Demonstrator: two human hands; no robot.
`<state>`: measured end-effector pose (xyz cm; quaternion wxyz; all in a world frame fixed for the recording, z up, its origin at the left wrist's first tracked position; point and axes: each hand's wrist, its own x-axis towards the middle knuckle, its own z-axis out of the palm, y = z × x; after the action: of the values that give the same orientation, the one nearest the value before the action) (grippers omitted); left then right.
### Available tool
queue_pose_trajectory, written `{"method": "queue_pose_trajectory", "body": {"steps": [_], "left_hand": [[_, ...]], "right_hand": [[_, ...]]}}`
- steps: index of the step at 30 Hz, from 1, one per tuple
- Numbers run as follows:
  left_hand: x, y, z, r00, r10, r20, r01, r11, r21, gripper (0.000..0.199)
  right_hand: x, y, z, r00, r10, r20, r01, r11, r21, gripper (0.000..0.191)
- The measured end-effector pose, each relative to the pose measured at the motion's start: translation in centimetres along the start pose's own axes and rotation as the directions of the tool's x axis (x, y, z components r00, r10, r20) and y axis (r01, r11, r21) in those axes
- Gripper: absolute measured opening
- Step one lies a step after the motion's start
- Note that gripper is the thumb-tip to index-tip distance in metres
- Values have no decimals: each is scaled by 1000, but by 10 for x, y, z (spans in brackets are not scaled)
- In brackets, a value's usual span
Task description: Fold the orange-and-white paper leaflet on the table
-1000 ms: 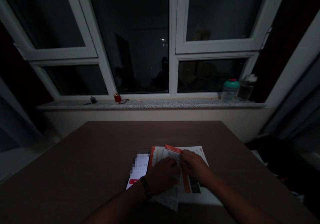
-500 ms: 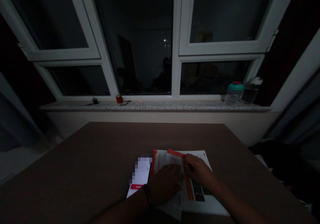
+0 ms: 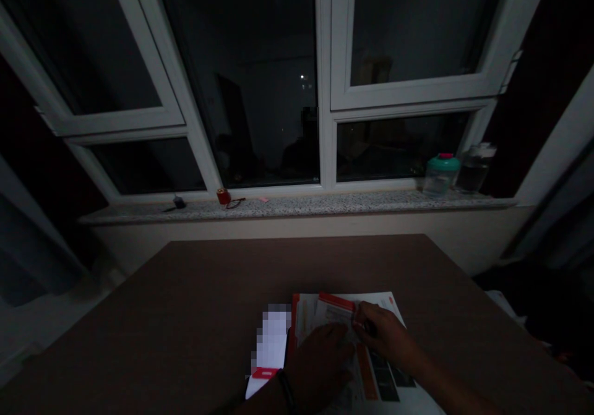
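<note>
On the brown table lies a printed sheet or booklet [image 3: 394, 365] with orange and dark blocks. A smaller paper with a red top strip [image 3: 336, 301] rests on it. My left hand [image 3: 322, 362], with a dark band at the wrist, lies spread over the smaller paper. At that paper's upper right corner is my right hand [image 3: 383, 331], its fingers pinched together; what they grip is too dark to make out. A lit phone [image 3: 271, 347] with a pink-red bar on its screen lies left of the papers.
Behind the table [image 3: 208, 279], a speckled windowsill [image 3: 297, 205] holds a green-lidded bottle [image 3: 440, 175], a clear bottle [image 3: 474, 167], a small red jar [image 3: 223, 196] and a small dark item [image 3: 179, 202]. Dark things lie beyond the table's right edge.
The view has shifted, so the table, papers and sill appear lower. Both hands stay at about the same places on the papers.
</note>
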<state>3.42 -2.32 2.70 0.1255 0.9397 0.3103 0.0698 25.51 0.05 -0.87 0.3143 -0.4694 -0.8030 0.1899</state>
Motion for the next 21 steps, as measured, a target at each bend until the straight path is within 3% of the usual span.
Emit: {"method": "queue_pose_trajectory", "body": {"steps": [10, 21], "left_hand": [[0, -2, 3, 1000, 1, -1, -1, 997, -80, 61], [3, 6, -6, 999, -27, 40, 31, 995, -93, 59]], "right_hand": [[-8, -8, -3, 996, -39, 86, 38, 999, 21, 11], [-7, -13, -2, 991, -53, 122, 49, 998, 32, 17]]}}
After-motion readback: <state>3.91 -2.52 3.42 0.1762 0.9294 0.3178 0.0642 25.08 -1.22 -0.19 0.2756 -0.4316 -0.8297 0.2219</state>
